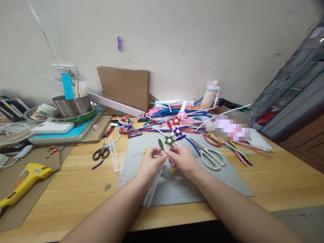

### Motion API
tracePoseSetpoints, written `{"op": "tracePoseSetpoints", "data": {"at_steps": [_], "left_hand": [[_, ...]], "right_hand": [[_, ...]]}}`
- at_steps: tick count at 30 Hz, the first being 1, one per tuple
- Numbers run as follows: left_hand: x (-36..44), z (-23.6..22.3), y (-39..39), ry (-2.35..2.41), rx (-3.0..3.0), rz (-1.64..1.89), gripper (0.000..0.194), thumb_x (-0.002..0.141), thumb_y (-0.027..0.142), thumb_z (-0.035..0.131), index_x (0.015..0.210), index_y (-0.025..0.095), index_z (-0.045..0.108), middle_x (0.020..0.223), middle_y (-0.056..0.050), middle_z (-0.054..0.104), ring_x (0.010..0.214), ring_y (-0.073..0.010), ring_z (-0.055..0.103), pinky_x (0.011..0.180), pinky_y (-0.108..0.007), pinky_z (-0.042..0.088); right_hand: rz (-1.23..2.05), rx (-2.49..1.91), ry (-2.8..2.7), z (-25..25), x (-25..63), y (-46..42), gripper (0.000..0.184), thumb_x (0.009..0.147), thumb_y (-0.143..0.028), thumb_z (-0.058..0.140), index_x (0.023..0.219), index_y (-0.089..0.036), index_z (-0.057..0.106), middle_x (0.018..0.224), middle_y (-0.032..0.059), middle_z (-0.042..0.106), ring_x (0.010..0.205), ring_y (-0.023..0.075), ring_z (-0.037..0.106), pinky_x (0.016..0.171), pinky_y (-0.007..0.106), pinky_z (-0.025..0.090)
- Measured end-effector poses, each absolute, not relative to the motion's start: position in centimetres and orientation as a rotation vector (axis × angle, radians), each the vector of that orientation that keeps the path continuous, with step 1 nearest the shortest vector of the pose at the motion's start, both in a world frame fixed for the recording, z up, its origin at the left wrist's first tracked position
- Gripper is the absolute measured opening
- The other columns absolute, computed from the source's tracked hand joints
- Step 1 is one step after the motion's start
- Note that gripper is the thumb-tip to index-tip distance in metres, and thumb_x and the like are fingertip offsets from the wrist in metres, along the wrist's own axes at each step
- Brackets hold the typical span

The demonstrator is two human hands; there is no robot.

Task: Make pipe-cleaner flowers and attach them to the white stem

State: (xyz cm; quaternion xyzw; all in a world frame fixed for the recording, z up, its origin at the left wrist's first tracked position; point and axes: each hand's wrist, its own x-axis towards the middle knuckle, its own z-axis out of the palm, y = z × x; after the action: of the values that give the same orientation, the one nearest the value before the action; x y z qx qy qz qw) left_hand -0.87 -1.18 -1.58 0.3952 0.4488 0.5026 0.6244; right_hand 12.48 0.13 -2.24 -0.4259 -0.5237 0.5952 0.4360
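Note:
My left hand point(152, 162) and my right hand point(184, 160) meet over the grey cutting mat point(212, 187), fingertips pinched together on a pipe-cleaner flower strip. Above them rises the strip's flowered part, with a green flower point(169, 140), a purple flower point(177, 131), a red flower point(176, 120) and a pink flower point(182, 114), all white-centred. A green leaf point(161, 144) stands beside the green flower, its thin stem running down to my fingertips. White pipe-cleaner ends point(153, 189) hang below my left hand. Which fingers grip the leaf's stem is hidden.
Large scissors point(211, 158) lie on the mat's right, small black-handled scissors point(101, 153) left of it. Behind is a pile of pipe cleaners point(164, 113). A yellow glue gun point(27, 180) rests at left, a bottle point(210, 96) at the back right.

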Motion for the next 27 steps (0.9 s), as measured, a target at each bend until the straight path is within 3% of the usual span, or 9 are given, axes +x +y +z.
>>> {"op": "tracePoseSetpoints", "data": {"at_steps": [10,21,27], "left_hand": [[-0.8,-2.2,-0.6,0.861,0.865,1.18,0.022,0.053,0.02,0.075,0.063,0.014,0.056,0.065,0.0,0.06,0.065,-0.0115,0.055,0.068,-0.024,0.04],[-3.0,-1.6,0.9,1.371,1.072,0.864,0.02,0.061,0.034,0.065,0.065,0.016,0.056,0.049,0.004,0.048,0.043,-0.0073,0.043,0.041,-0.018,0.027],[-3.3,-3.3,1.5,1.543,1.305,0.762,0.013,0.058,0.025,0.067,0.055,0.017,0.057,0.035,0.003,0.046,0.034,-0.0113,0.043,0.041,-0.021,0.026]], "right_hand": [[1.461,-1.143,-1.301,-2.9,12.3,0.2,0.028,0.07,-0.042,0.062,0.065,-0.016,0.05,0.044,-0.0077,0.043,0.036,0.0053,0.037,0.035,0.018,0.026],[1.482,-1.149,-1.221,-2.1,13.9,1.4,0.03,0.065,-0.041,0.066,0.067,-0.016,0.05,0.045,-0.008,0.041,0.037,0.0044,0.035,0.035,0.018,0.023],[1.514,-1.085,-1.246,-1.8,14.5,1.5,0.028,0.066,-0.039,0.067,0.067,-0.015,0.051,0.047,-0.0076,0.041,0.037,0.004,0.034,0.035,0.018,0.021]]}}
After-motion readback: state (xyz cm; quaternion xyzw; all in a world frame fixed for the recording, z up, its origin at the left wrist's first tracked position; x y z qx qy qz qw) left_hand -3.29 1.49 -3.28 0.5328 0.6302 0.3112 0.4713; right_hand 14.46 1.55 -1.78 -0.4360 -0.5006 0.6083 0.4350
